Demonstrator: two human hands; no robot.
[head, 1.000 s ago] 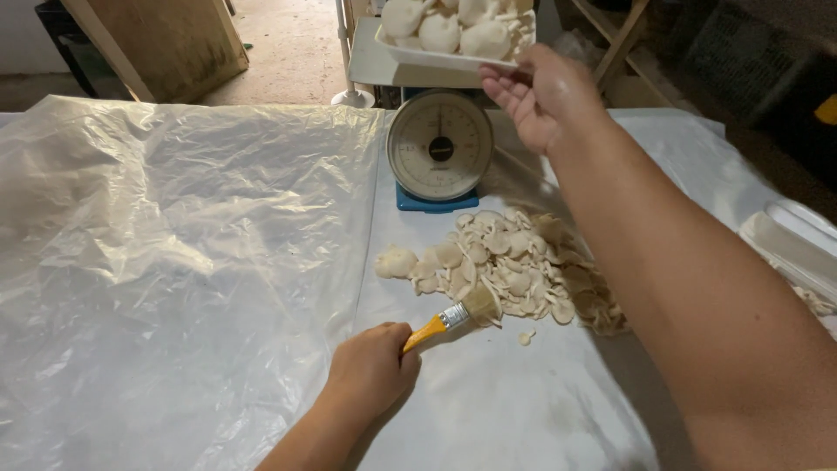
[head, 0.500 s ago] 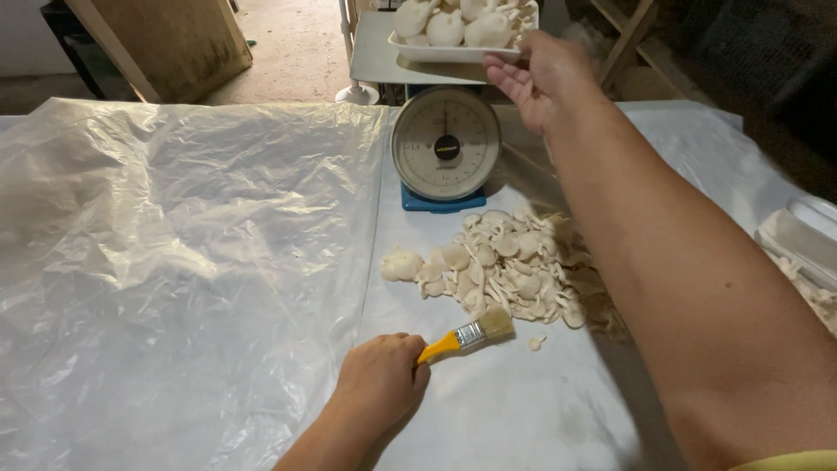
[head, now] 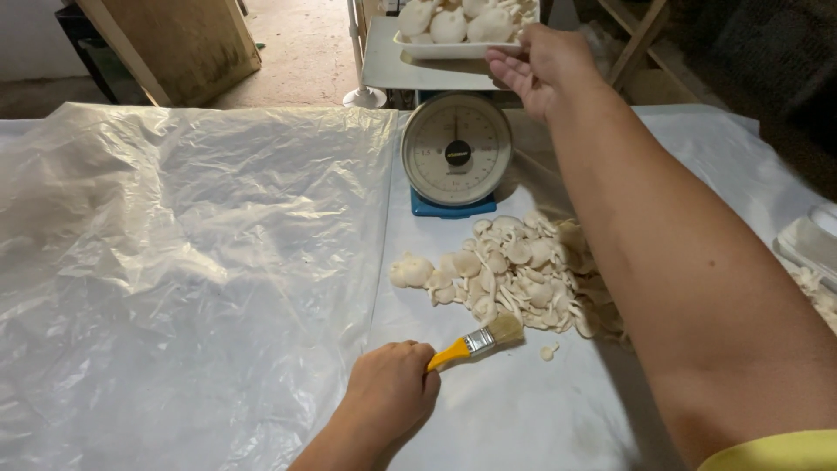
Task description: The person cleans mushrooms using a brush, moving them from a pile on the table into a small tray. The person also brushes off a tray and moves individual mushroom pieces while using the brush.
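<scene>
Under the left hand (head: 388, 392): clear plastic sheeting, with the fist resting on it, fingers curled tight around the yellow handle of a small paintbrush (head: 478, 341). Bristles pointing away and to the right, tip lying just short of one loose mushroom piece (head: 547, 352) on the sheet. Beyond the bristles, toward the right forearm: a heap of pale sliced mushrooms (head: 514, 275), spread flat, its right edge hidden behind the forearm. Right hand (head: 545, 65) stretched far forward, palm partly upturned, fingers against the near right edge of a white foam tray (head: 445, 49); whether the fingers fully clasp the rim or only steady it cannot be told. Tray filled with whole white mushrooms (head: 453, 19), seated on the flat pan of a mechanical dial scale (head: 456, 150). Scale on a blue base, just beyond the mushroom heap and between the two hands, dial facing the camera. Left of the left hand: wrinkled plastic sheeting (head: 183, 262) covering the table, a lighter smooth strip running under the scale and the heap. Right of the right forearm, at the table edge: a second white tray (head: 811, 244), only partly in view. Past the table: concrete floor and a leaning wooden board (head: 183, 44).
</scene>
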